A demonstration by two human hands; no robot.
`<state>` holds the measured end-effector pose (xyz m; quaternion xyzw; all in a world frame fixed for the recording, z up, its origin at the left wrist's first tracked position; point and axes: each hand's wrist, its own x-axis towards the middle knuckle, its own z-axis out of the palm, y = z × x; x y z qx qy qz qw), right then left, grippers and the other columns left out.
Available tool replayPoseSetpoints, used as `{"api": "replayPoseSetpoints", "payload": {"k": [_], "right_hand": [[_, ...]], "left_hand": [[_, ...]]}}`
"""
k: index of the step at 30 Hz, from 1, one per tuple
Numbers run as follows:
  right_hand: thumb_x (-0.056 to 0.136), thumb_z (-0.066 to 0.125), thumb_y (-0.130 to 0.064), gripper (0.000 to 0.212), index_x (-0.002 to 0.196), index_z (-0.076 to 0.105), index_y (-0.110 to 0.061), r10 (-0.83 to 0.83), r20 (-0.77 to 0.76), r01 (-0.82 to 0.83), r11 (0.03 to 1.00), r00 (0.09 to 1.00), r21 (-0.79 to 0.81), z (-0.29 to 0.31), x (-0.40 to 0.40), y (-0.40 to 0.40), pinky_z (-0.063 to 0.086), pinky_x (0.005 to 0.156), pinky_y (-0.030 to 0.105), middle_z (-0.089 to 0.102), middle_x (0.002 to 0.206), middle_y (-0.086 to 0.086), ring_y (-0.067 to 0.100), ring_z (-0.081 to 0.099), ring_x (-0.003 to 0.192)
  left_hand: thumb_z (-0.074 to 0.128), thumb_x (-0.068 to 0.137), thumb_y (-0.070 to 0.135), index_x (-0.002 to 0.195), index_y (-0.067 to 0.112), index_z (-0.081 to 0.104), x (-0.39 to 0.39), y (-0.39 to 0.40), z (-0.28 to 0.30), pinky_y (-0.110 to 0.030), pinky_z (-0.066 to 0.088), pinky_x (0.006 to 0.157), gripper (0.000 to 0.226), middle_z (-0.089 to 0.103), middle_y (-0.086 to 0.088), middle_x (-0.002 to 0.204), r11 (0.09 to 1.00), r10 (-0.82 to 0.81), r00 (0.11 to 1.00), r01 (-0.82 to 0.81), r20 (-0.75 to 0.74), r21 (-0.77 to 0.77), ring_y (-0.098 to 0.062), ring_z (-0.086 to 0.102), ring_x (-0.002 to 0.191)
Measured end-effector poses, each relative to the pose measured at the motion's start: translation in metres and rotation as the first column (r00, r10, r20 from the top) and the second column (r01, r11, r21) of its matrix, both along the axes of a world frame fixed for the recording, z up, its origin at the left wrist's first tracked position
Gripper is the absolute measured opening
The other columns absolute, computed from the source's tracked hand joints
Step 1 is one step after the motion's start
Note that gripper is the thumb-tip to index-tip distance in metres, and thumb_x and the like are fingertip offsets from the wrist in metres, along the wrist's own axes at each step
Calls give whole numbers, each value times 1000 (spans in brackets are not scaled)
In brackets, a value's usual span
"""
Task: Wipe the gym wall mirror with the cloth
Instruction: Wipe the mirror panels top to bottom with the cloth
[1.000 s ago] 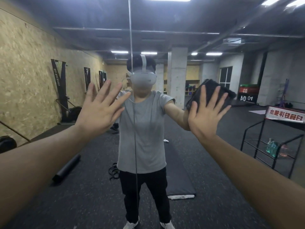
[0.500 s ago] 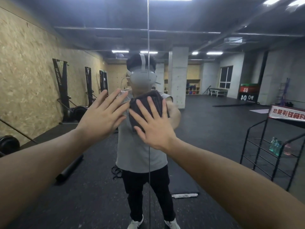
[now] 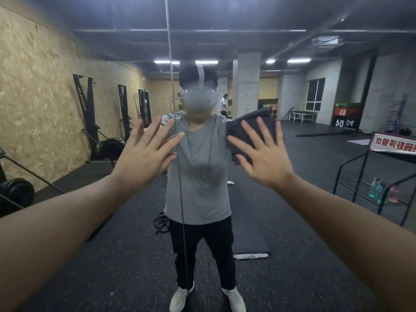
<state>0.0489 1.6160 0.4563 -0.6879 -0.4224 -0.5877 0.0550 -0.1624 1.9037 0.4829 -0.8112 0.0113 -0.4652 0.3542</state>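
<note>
Landmark: vertical seam in the mirror; all positions ref. this seam.
Step in hand: wiping pass, glass right of seam, approx. chest-to-head height of the reflection.
Cloth: dark, folded into a thick pad; lies flat against the glass right of seam, under the right hand. Folded prob. to give a firm, even wiping face.
Right hand: grip wide open, fingers straight and spread; nothing pinched. Palm presses cloth onto glass. Spread fingers likely distribute pressure over the whole pad.
Left hand: grip open, fingers straight, holds nothing. Sits at the seam, mostly left of it, fingertips reaching across. Contact w/ glass cannot be confirmed; likely a brace for balance while leaning in.
Arms: both extended fwd, similar height.
Reflected bkgd: gym floor, rack w/ bottles far right of seam, wall-mounted machines far left.
Caution: bare palm on glass may leave prints; re-wipe that zone.
Progress: judged mid-task; lower glass both sides of seam prob. remains.
</note>
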Motion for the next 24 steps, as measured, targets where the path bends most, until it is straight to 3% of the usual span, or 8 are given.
{"api": "replayPoseSetpoints", "payload": {"k": [3, 7, 14, 19, 24], "right_hand": [[104, 38, -52, 57, 159, 29, -38, -88, -120, 97, 992, 989, 76, -4, 24, -48, 9, 119, 74, 17, 171, 9, 40, 10, 157], [105, 30, -51, 60, 161, 31, -28, -124, -304, 202, 949, 944, 240, -21, 38, -89, 6, 121, 72, 13, 170, 19, 46, 6, 156], [108, 22, -50, 62, 165, 18, -25, -13, -471, 309, 771, 882, 557, -42, 3, -14, 9, 119, 74, 15, 168, 25, 54, 11, 153], [110, 30, -46, 58, 163, 25, -25, 20, -367, 167, 866, 930, 470, -71, -44, 63, 9, 116, 78, 20, 166, 26, 57, 16, 150], [107, 40, -46, 57, 161, 30, -32, 49, -227, 0, 977, 973, 212, -88, -84, 125, 5, 116, 76, 24, 167, 19, 52, 19, 152]], "left_hand": [[35, 109, 43, 159, 18, 35, 3, -6, -10, -65, 19, 122, 56, 31, -17, 165, 1000, 13, 1000, -13, -15, -6, -39, 25, 154], [35, 111, 42, 162, 18, 30, 3, -6, -23, -62, 16, 124, 57, 26, -16, 167, 1000, 18, 999, -19, -29, -14, -37, 22, 155], [38, 110, 39, 161, 17, 32, -14, 5, -48, -58, 21, 124, 55, 22, -14, 167, 998, -20, 999, 18, -41, -53, -33, 21, 156], [31, 112, 42, 161, 23, 32, -31, 27, -59, -57, 15, 126, 53, 20, -15, 169, 995, 19, 998, -25, -68, -92, -35, 18, 157], [35, 112, 40, 161, 20, 34, -38, 41, -75, -59, 20, 124, 52, 22, -16, 168, 995, -4, 999, 0, -49, -95, -37, 20, 156]]}}
